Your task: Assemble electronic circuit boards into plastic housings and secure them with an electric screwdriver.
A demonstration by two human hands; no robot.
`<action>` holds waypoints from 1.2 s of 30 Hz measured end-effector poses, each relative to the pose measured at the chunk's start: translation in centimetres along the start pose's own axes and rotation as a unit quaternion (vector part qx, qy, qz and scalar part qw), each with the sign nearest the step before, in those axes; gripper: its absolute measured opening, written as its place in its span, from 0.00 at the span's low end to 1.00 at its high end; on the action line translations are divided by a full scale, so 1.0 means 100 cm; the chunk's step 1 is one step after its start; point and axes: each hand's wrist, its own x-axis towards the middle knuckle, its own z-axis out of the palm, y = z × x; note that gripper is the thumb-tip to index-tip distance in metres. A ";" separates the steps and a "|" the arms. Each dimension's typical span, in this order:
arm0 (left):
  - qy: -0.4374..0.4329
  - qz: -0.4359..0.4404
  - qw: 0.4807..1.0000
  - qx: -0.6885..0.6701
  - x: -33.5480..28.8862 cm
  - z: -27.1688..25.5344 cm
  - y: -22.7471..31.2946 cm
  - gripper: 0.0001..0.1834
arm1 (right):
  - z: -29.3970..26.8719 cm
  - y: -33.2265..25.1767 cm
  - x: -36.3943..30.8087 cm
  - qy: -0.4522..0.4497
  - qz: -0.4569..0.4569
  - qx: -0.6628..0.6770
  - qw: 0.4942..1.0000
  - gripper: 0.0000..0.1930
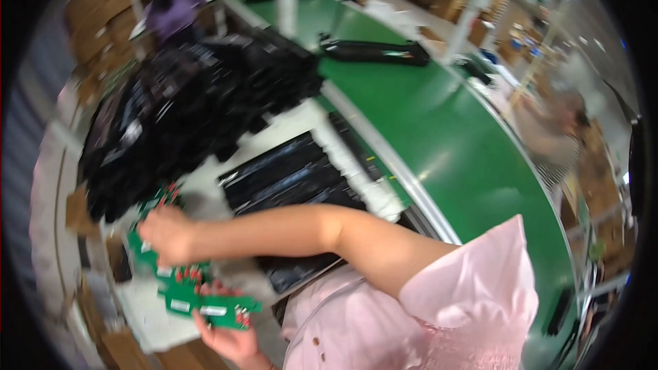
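Near the lower left, my left hand is closed on a green circuit board with white labels and red parts, the thumb lying over its edge. My right arm reaches across to the left. Its hand is closed on another green circuit board, just beyond the left one; blur and the hand itself hide the fingertips. More green boards with red parts lie between and around my hands, overlapping on the white tabletop.
A large heap of black plastic parts fills the far left. Beside my right arm lie several long black housings. A curved green conveyor runs along the right, carrying a black cartridge. Other people work farther off.
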 end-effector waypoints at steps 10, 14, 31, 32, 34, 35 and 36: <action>0.028 -0.096 0.981 -0.164 0.079 0.034 -0.051 0.27 | -0.063 0.047 -0.157 0.118 0.021 0.150 0.981 0.16; 0.036 -0.198 0.979 -0.029 0.094 0.057 -0.072 0.22 | -0.082 0.065 -0.184 0.073 0.084 0.107 0.988 0.14; 0.008 -0.400 0.917 0.010 0.175 0.059 -0.096 0.31 | -0.131 0.131 -0.242 0.213 0.241 0.257 0.911 0.16; 0.008 -0.367 0.930 -0.004 0.171 0.070 -0.098 0.32 | -0.130 0.133 -0.242 0.215 0.244 0.256 0.910 0.16; -0.004 -0.303 0.947 0.107 0.170 0.079 -0.095 0.34 | -0.129 0.135 -0.241 0.187 0.235 0.239 0.923 0.15; -0.038 -0.304 0.947 0.093 0.174 0.070 -0.089 0.35 | -0.130 0.136 -0.241 0.189 0.236 0.241 0.922 0.15; -0.071 -0.304 0.947 0.079 0.179 0.061 -0.084 0.35 | -0.134 0.137 -0.242 0.192 0.243 0.244 0.919 0.15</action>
